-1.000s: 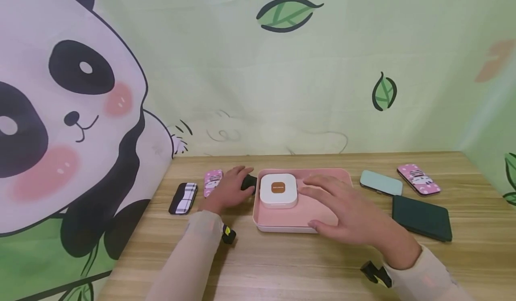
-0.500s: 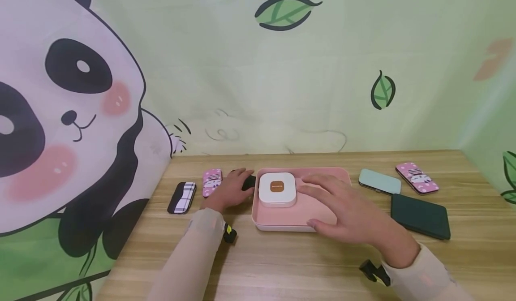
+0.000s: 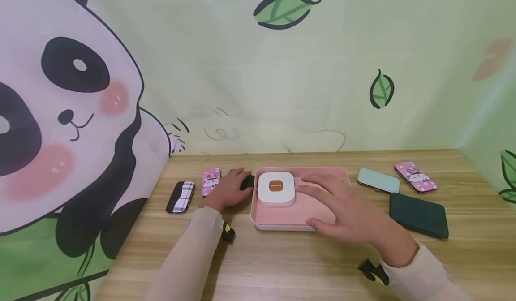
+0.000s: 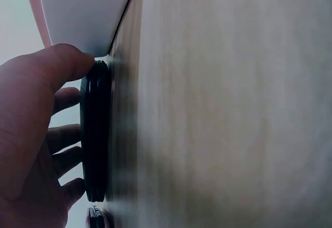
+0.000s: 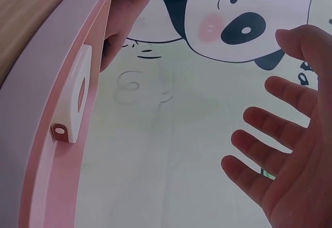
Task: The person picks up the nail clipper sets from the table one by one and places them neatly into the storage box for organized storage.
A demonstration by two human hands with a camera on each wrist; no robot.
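Observation:
Left of the pink tray (image 3: 318,209), my left hand (image 3: 230,188) holds a flat black case (image 4: 96,134) against the wooden table. In the left wrist view the thumb sits at one end of the case and the fingers spread along it. Its side shows layered seams. My right hand (image 3: 344,207) hovers over the tray's right part, fingers spread and holding nothing. Inside the tray, at its left, sits a white rounded square box (image 3: 276,198) with a brown label. The right fingertips come close to that box; the right wrist view shows them apart from it.
Left of my left hand lie a pink patterned case (image 3: 210,178) and a black-and-white plaid case (image 3: 180,198). On the right are a pale mint case (image 3: 378,181), another pink case (image 3: 416,177) and a dark green wallet-like case (image 3: 419,216). A printed panda backdrop (image 3: 225,68) stands behind.
The whole head view has shifted slightly up and left. Both hands, the tray and the cases keep the same places relative to each other.

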